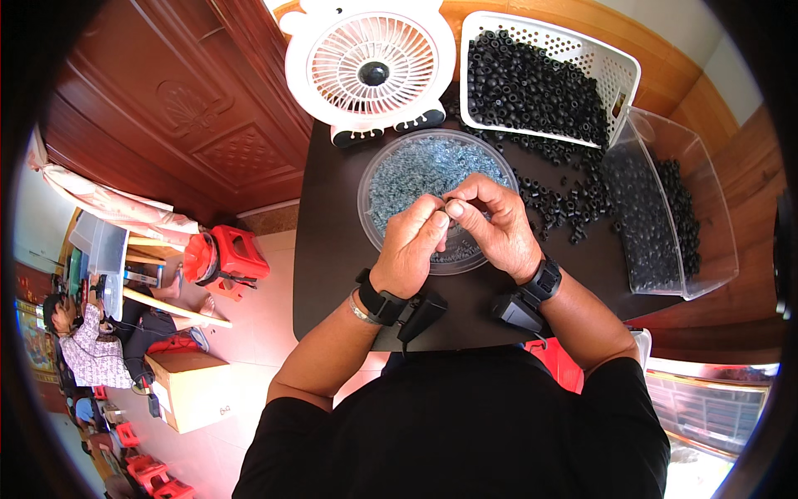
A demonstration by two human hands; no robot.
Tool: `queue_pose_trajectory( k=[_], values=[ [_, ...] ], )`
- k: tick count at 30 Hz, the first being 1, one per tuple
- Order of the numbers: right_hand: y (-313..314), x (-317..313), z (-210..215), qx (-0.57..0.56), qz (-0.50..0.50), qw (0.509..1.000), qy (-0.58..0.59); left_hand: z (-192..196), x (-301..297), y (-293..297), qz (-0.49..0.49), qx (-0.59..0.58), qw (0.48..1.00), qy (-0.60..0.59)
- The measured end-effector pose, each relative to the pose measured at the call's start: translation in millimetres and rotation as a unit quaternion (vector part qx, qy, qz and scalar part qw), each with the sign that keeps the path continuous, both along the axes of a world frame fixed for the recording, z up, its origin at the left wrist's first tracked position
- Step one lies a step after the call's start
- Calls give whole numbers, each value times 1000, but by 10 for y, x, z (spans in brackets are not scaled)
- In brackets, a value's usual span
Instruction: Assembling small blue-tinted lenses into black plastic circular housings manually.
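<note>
My left hand (410, 249) and my right hand (501, 230) meet above a round clear tub (364, 218). Thumbs and forefingers are pinched together, fingertips nearly touching. A small dark spot shows between them, but the fingers cover most of it and its kind cannot be made out. Under the hands, the tub holds a heap of small bluish, see-through pieces (416, 170). Loose small black ring-shaped parts (573, 200) lie on the dark table to the right of the tub.
A white fan (374, 73) stands at the back left. A white perforated basket (615, 66) of black parts sits at the back right, beside a clear bin (702, 283) with more. On the left are a red stool (238, 254), a cardboard box (195, 395) and a seated person (100, 349).
</note>
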State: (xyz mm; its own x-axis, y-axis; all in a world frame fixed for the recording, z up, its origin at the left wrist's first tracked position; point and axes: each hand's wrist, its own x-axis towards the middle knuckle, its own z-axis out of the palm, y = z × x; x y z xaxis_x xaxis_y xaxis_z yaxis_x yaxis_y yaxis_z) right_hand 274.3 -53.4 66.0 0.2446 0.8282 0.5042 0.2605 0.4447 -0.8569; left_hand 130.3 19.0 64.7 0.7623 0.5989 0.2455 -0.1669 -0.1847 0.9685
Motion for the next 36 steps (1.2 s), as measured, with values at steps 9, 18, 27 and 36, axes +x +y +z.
queue_pose_trajectory(
  k=[9,18,27,36],
  values=[
    [2,8,5,68,-61,985,-146,-87,-11,59,-35,-161,986,-26],
    [-9,-85,46,41,-131,958,-253,-110,11,62,-44,-245,967,-61],
    [-16,-93,53,59,-176,945,-267,-114,47,10,-36,-248,967,-50],
    [-26,-76,42,54,-173,940,-291,-151,29,15,-40,-196,980,-2]
  ],
)
